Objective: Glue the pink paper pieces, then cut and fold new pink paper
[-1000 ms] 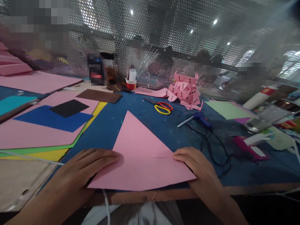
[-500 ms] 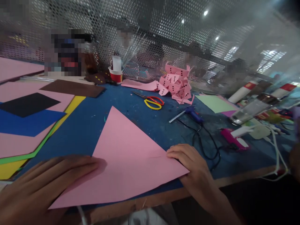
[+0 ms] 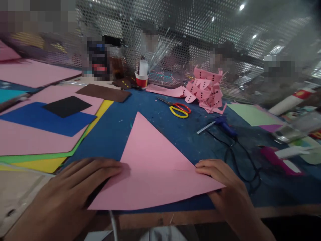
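A triangular pink paper lies over the near part of the blue table, one point facing away from me. A faint crease line shows right of its middle. My left hand grips the paper's left edge, fingers on top and the thumb hidden underneath. At the right edge, my right hand has its fingertips on the upper face and its thumb below, close to the right corner. Beyond the paper lie scissors with one red and one yellow handle, touched by neither hand.
Coloured sheets, with a black piece on top, are stacked at the left. Cut pink strips with black dots are heaped at the back. On the right lie a blue glue gun with its cord and a magenta glue gun. A red-and-white cup stands behind.
The whole view has swung left, so everything sits further right in the picture. Both hands keep their grip on the pink paper, which looks nearly the same in shape.
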Action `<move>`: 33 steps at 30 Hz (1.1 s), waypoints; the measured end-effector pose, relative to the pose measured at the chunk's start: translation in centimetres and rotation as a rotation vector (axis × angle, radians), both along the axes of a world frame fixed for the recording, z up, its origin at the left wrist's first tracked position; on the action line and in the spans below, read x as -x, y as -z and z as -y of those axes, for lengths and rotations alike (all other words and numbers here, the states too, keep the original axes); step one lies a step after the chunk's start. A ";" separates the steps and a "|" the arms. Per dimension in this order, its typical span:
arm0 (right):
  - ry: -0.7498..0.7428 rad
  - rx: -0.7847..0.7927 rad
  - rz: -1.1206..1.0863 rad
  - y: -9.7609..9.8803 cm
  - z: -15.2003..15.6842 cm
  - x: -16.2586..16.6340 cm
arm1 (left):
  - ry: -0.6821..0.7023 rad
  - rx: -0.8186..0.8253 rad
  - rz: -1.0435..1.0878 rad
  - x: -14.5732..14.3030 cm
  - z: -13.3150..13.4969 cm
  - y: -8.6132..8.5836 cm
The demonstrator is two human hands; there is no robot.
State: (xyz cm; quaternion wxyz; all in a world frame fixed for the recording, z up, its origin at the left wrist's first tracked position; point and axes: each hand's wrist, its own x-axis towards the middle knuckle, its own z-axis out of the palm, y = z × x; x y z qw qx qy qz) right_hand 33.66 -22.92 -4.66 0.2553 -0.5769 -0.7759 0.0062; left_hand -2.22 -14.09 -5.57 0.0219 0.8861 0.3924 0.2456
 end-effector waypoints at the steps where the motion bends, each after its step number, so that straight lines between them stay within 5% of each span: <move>1: -0.004 -0.004 0.011 0.1 0.0 -0.1 | 0.008 0.013 -0.021 0.0 0.1 -0.2; 27: -0.041 -0.078 -0.052 0.0 -0.7 -0.2 | -0.002 -0.046 0.005 -0.8 -0.8 -1.0; 33: 0.085 -0.067 0.024 -0.1 -1.3 -0.1 | -0.078 0.015 -0.018 -1.7 -1.4 -1.6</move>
